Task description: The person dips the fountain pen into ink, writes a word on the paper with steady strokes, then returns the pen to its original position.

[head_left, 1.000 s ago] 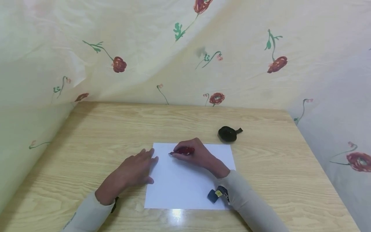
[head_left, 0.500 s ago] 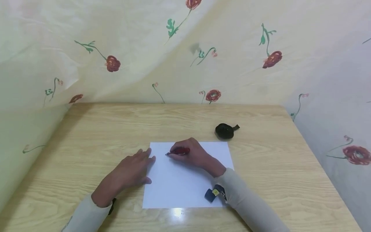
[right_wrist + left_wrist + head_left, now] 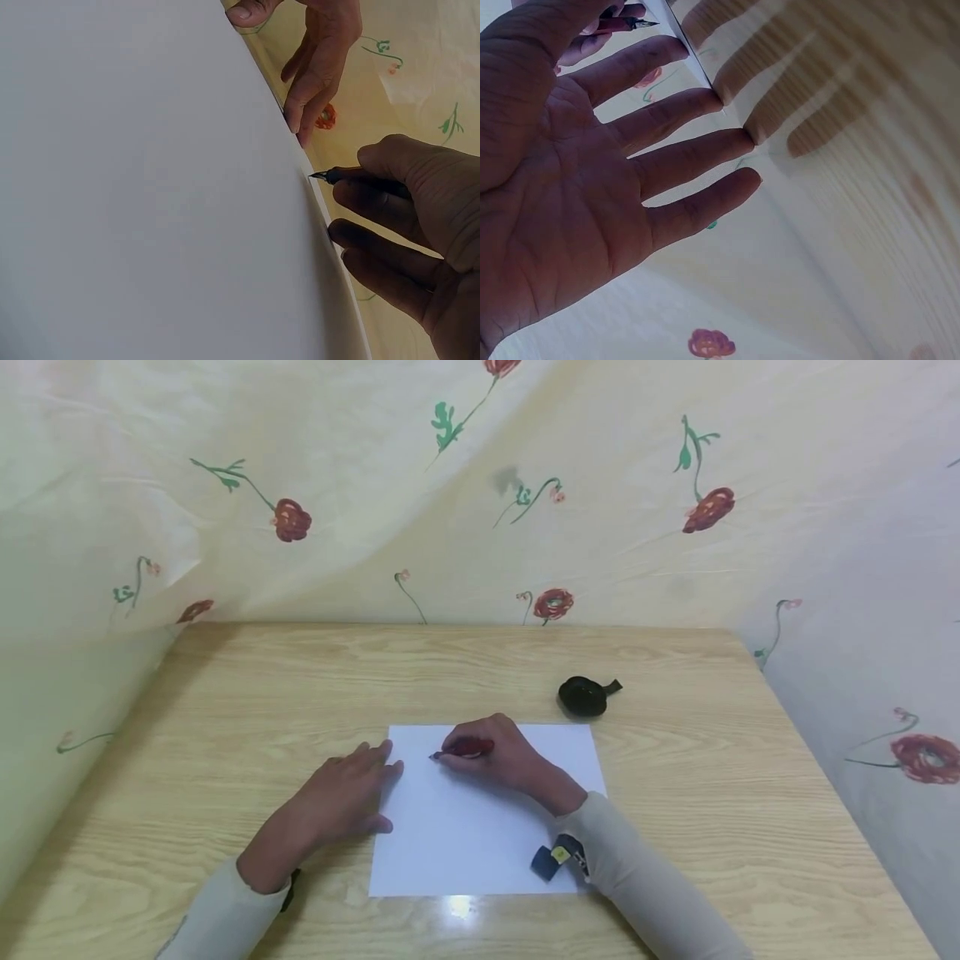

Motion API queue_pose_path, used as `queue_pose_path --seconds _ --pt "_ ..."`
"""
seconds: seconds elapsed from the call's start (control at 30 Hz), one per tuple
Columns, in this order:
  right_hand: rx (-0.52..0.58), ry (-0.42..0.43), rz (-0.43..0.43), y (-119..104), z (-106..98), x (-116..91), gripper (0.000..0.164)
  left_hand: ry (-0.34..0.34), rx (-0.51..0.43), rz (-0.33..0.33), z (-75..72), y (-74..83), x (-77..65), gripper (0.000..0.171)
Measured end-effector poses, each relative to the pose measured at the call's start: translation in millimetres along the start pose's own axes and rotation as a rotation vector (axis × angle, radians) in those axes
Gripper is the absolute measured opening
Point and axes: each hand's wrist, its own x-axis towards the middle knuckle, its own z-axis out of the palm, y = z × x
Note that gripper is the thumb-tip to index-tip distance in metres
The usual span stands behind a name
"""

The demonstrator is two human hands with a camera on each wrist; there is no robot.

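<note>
A: Going left to right, any worries here?

B: Starting with the left hand (image 3: 337, 797), spread wide and gripping nothing, with fingertips just at the edge of the paper (image 3: 465, 843). Can't tell how hard pressing, if at all.

A: Risking a skid, then?

B: Would guess so. With too light a touch there, could wind up with a twisted paper. Find it flat on the table (image 3: 300, 693), between the hands and partly under the right one.

A: And the pen (image 3: 474, 747)?

B: Pinched in the right hand (image 3: 504, 758), with nib (image 3: 319, 177) aimed back toward the left hand. Can't tell whether touching the paper or just above. Looks pointy, so might snag or scratch if pushed too steeply, or blot if parked too long in one spot.

A: Smudges too?

B: Possibly, from dragging the right hand over anything wet. Also watch that dark block (image 3: 545, 862) hanging just behind the right hand, over the paper or maybe resting on it, hard to say. Could brush the paper and nudge it askew.

A: Fussed about the black thing (image 3: 582, 697) past the right hand?

B: A little. No clue what kind of thing, but sitting just off the paper, so could get bumped by a wide swing of the right hand.
</note>
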Motion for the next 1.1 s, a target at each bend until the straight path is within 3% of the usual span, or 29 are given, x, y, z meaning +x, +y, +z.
queue_pose_path --seconds 0.33,1.1 --pt "-0.044 0.033 -0.040 2 -2 -4 0.010 0.019 0.031 0.015 2.9 -1.1 1.2 0.075" --pt "-0.030 0.037 0.033 6 -12 -12 0.010 -0.008 0.060 0.018 -2.7 1.0 2.2 0.075"
